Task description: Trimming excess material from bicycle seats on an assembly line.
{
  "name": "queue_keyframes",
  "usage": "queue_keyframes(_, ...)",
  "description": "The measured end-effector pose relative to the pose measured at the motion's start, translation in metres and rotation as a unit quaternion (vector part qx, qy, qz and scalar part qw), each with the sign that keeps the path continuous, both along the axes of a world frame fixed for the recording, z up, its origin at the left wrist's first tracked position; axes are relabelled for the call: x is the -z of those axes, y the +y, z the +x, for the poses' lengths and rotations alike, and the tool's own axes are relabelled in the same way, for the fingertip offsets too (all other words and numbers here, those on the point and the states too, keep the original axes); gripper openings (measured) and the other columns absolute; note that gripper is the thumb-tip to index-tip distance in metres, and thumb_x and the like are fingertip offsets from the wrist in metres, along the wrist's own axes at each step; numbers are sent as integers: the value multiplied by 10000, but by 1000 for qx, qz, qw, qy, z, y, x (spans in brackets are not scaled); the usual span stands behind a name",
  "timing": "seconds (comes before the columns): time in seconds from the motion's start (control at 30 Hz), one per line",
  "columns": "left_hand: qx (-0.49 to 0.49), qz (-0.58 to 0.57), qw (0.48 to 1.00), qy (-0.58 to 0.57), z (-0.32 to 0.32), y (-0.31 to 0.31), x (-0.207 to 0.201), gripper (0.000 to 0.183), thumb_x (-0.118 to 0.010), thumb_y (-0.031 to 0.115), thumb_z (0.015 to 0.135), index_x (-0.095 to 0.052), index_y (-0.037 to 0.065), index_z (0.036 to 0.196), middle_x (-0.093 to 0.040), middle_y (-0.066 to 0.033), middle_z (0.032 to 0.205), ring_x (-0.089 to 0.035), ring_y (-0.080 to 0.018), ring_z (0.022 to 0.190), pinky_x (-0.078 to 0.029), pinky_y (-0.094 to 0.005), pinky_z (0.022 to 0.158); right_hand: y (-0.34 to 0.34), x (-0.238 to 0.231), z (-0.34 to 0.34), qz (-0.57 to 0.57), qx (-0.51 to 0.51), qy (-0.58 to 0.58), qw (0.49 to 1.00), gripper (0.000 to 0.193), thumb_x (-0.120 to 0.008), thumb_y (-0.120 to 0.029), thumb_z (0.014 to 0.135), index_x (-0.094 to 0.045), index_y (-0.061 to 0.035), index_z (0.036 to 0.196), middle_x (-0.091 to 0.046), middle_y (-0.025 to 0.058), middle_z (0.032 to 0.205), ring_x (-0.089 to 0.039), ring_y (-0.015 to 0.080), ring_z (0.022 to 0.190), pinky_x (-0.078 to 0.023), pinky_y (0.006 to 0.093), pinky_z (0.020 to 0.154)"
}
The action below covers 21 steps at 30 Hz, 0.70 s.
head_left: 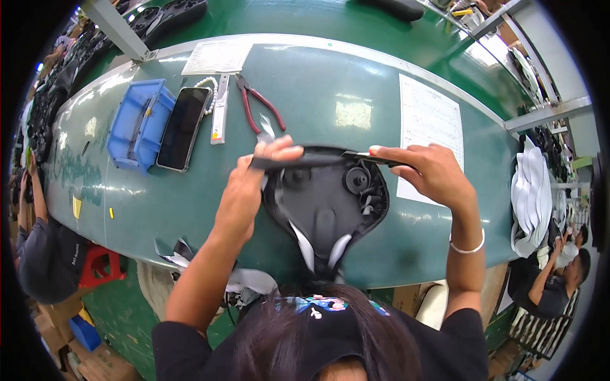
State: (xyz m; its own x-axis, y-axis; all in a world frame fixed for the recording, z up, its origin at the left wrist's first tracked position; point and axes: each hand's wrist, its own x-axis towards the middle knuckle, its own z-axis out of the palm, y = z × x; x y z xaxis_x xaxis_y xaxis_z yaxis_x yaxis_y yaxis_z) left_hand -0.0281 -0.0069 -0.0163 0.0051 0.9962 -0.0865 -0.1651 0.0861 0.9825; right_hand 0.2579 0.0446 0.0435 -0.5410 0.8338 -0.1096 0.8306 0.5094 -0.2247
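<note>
A black saddle (324,203), underside up, lies on the bench with its narrow nose toward me. Its inside shows round knobs or springs at the far right, and white strips (304,247) line the nose. My left hand (240,193) is closed at the far left rim on a black strip (292,161), blurred by motion, that stretches across the wide end. At the far right rim, my right hand (438,174) pinches a slim black tool (381,160) whose kind is unclear. Beyond my left fingers are red-handled cutting pliers (272,108).
A blue bin (136,127), a phone (184,130) and a white-handled knife (220,111) lie at the left. Paper sheets (432,117) rest at the right and back. White pieces (532,197) hang at the right edge. People work at both sides.
</note>
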Motion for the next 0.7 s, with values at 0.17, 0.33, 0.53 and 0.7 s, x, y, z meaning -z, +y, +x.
queue_keyframes(0.17,40,186,971,-142,-42,-18,-11,386,-300,251,1039,-564,37,855,-631,-120,820,-608,-171,807,-468,-352,844,-13,-18,-22,24,-121,-120,985,449,-603,-222,870,-540,-341,1298,-535,49,608,-526,223,575,-384,357,638)
queue_keyframes(0.33,-172,213,883,-381,-81,8,-79,413,-402,145,984,-492,71,588,-490,-77,660,-476,-152,846,-377,-304,863,-94,-15,-11,34,-26,-132,990,529,-647,-180,823,-516,-223,1333,-518,55,580,-508,247,519,-373,377,549)
queue_keyframes(0.53,327,178,808,457,-31,62,-53,312,-651,190,710,-640,-3,955,-588,-100,843,-556,-215,740,-451,-329,644,-109,-19,-10,15,67,-100,993,486,-626,-171,817,-537,-203,1294,-541,84,563,-526,280,445,-377,395,431)
queue_keyframes(0.7,425,419,773,216,22,76,-9,179,-664,149,778,-605,7,871,-592,-88,838,-551,-206,901,-450,-342,789,-95,-6,9,-26,40,20,999,511,-624,-167,812,-518,-210,1310,-553,73,572,-551,277,478,-402,394,456)
